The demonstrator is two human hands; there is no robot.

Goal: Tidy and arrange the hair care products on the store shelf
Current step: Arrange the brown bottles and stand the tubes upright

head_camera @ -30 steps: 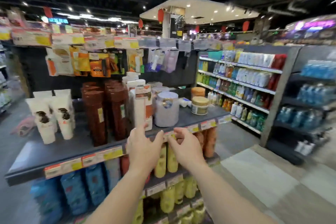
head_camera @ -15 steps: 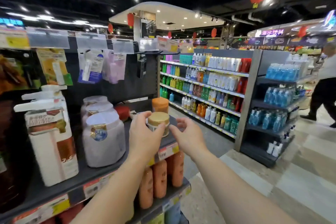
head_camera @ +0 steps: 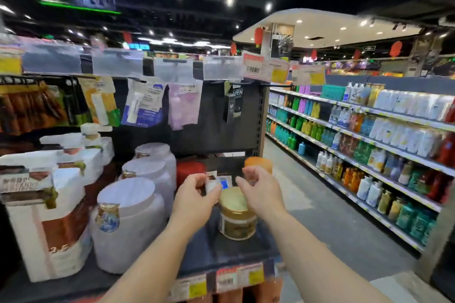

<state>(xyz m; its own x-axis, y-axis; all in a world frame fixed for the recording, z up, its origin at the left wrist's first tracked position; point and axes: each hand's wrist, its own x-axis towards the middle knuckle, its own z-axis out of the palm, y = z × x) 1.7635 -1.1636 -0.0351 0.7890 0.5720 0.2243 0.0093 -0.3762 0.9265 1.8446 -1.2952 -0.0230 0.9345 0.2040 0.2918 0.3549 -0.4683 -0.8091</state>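
While both hands work at the right end of the dark store shelf [head_camera: 211,251], most of its stock already stands in rows, so the tidying looks well under way but not finished. At the left edge stand white pump bottles with brown labels [head_camera: 46,216], blurred and partly cut off by the frame. Just beside them, toward the middle, three pale lilac tubs with flat lids [head_camera: 128,224] line up front to back. Behind the hands a red-lidded jar [head_camera: 189,171] sits near the back panel. The left hand [head_camera: 194,202] has its fingers curled, its grip pinching a small white box with a blue patch [head_camera: 219,183], held above the shelf; what the box is I cannot read. Below and between the hands a squat jar with a gold lid [head_camera: 236,216] stands upright near the right front corner, untouched. The right hand [head_camera: 261,192] hovers close over it with fingers loosely curled; it seems to hold nothing, though the blur leaves that unsure. Behind it an orange-lidded jar [head_camera: 258,163] is half hidden at the right back corner. By my judgement, the small box still needs a place, and the loose jars at this end want lining up. Lower shelves are mostly out of view.
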